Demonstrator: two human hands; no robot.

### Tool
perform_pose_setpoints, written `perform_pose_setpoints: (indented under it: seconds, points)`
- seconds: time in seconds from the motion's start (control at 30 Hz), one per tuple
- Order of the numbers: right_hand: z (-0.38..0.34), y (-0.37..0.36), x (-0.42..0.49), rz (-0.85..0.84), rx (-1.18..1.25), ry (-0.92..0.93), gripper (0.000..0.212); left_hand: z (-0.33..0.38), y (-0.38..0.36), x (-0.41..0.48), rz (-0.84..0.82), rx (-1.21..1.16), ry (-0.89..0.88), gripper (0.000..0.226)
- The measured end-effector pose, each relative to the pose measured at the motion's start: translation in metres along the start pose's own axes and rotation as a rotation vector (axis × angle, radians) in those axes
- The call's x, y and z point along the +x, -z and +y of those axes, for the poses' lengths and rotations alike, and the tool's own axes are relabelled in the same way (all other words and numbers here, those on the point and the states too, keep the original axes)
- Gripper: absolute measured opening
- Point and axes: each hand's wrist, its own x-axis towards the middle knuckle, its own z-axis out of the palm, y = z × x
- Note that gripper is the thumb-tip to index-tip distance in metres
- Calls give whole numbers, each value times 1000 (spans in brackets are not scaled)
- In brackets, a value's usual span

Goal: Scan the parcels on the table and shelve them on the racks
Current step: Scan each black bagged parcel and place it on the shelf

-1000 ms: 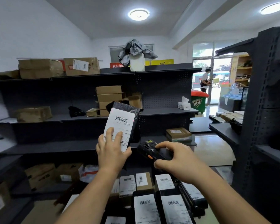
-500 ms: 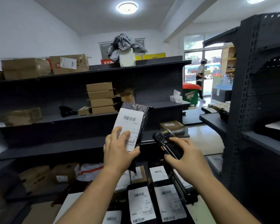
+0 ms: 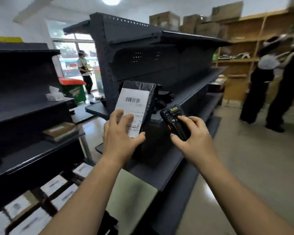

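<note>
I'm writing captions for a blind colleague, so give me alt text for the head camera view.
A person's left hand holds up a black plastic-wrapped parcel, its white barcode label facing the camera, while the right hand grips a handheld scanner beside it. Dark metal racks stand behind, and labelled parcels lie at lower left.

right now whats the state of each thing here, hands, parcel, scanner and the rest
left hand, grips the parcel, fingers over its label
parcel, held upright, label facing the camera
right hand, holds the scanner
scanner, held beside the parcel, clear of the shelf
table parcels, lying label up, blurred
bin, lid shut
tissue box, tissue sticking out
ceiling light, on
</note>
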Motion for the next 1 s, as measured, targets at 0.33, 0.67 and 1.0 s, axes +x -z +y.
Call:
perform_pose_setpoints:
  seconds: [0.33, 0.67, 1.0]
  points:
    - [173, 173, 13, 204, -228, -256, 59, 180, -218, 6, -261, -195, -209, 62]
    - [322, 222, 77, 183, -282, -322, 60, 251, -371, 44, -307, -181, -203, 55]
    - [440, 161, 224, 118, -209, -324, 59, 233, -517, 161, -286, -157, -128, 58]
